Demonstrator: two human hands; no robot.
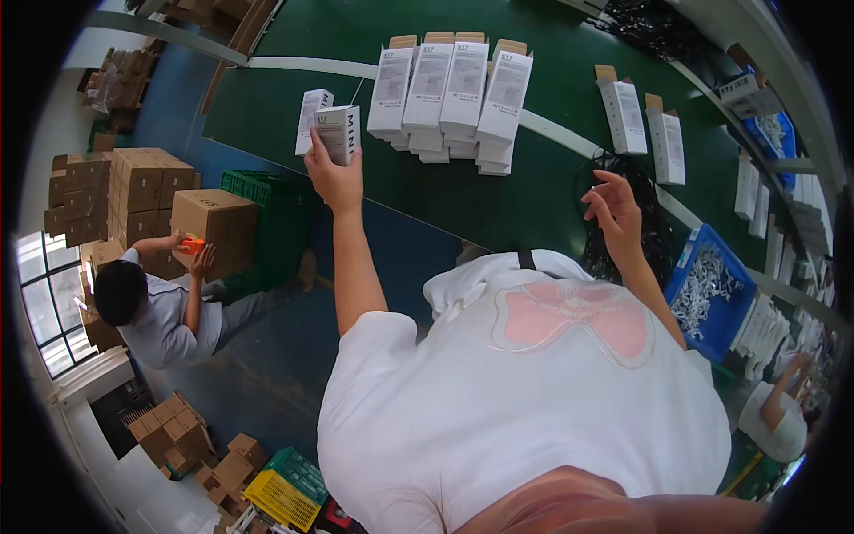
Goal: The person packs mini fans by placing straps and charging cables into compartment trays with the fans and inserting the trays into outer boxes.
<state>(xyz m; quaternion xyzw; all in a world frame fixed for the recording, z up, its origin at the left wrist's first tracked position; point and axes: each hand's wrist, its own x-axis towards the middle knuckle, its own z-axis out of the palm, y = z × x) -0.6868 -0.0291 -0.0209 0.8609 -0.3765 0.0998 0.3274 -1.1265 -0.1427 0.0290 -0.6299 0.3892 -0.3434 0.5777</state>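
My left hand (335,178) is closed around a small white carton (335,129) at the left end of the green table (267,116). Right behind it another white carton (311,111) stands at the table's edge. My right hand (616,214) hangs over the right part of the table, its fingers loosely bent and apart, with nothing visible in them. Beside and beneath it lies a bundle of black cables (654,222). Stacked white cartons (436,89), the upper ones with brown flaps raised, lie across the middle of the table.
Two more open-flapped cartons, a left one (624,116) and a right one (667,147), lie at right. A blue bin (743,316) of small white parts sits near my right arm. At left, a co-worker (173,311) handles an orange object by a brown box (213,231).
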